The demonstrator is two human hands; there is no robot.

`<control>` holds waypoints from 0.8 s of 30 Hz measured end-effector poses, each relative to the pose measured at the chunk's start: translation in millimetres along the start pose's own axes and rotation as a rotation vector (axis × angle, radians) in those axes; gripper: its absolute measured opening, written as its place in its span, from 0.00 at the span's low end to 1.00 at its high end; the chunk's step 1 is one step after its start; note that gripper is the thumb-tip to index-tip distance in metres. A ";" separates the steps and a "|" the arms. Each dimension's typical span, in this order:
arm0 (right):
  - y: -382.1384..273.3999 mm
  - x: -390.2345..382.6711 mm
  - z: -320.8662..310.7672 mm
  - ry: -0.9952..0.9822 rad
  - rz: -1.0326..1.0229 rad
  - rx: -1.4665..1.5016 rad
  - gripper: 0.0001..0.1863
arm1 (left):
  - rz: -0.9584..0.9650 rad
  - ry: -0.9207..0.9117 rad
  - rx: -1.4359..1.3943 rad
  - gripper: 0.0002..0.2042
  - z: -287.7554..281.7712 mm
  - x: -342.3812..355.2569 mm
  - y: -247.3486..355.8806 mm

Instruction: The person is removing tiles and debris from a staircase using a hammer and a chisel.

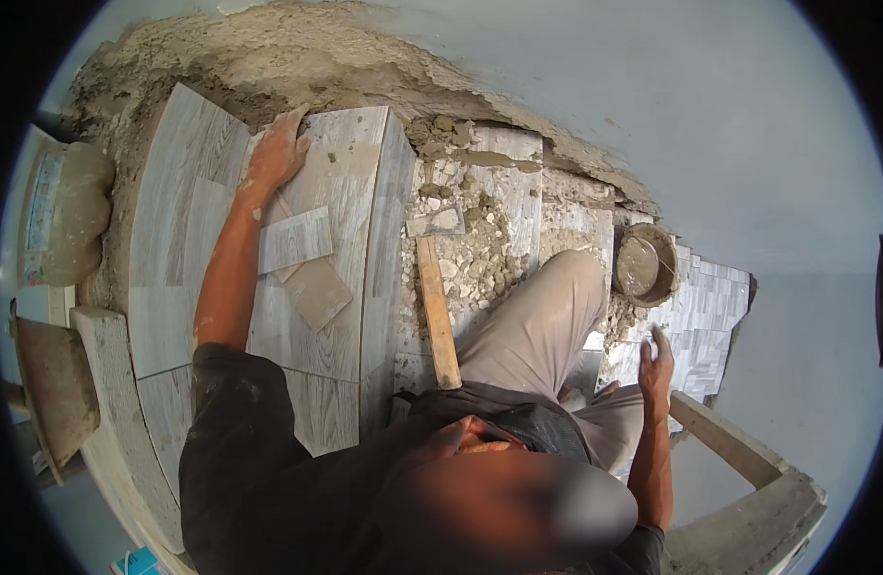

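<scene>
My left hand [274, 158] reaches to the back of a tiled step [326, 163] with grey wood-grain tiles, its fingers extended on the surface beside the rough mortar. Loose cut tile pieces [293, 240] lie below it, near my forearm. My right hand [655, 359] is raised beside my bent leg, its fingers apart and partly bent, with nothing visible in them. A wooden batten [437, 311] slants across the lower step, near white rubble and mortar [461, 259].
A round bucket [643, 264] stands on the right beside further tiled steps [710, 307]. The chipped wall edge [384, 62] runs behind the steps. At left are a dirty container [68, 216] and a metal pan [53, 383]. A concrete ledge [748, 522] is at lower right.
</scene>
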State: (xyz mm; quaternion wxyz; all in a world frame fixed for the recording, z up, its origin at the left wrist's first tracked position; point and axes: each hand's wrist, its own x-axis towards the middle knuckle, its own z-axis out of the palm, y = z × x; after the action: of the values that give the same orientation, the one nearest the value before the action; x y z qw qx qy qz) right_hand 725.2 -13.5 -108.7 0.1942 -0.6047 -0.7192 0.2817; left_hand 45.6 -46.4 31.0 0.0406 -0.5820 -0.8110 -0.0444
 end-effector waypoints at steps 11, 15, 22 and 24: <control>-299.2 202.2 192.3 -0.483 -0.809 0.001 0.30 | -0.113 -0.120 -0.481 0.40 10.6 4.8 -10.9; -354.7 258.7 254.5 -0.697 -0.772 -0.348 0.34 | -0.187 -0.147 -0.466 0.41 6.9 4.5 -3.0; -384.3 267.9 269.9 -0.955 -0.772 -0.629 0.32 | -0.236 -0.190 -0.440 0.41 12.8 -2.2 -8.8; -377.3 261.1 265.4 -1.042 -0.695 -0.638 0.31 | -0.271 -0.201 -0.405 0.41 7.5 -3.8 -8.1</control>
State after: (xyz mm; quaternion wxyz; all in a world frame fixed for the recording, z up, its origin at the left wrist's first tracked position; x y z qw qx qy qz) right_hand 223.3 155.5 -86.4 -0.2837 -0.1533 -0.9178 0.2318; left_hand 39.0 -51.7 22.8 -0.1640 -0.4658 -0.8560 -0.1527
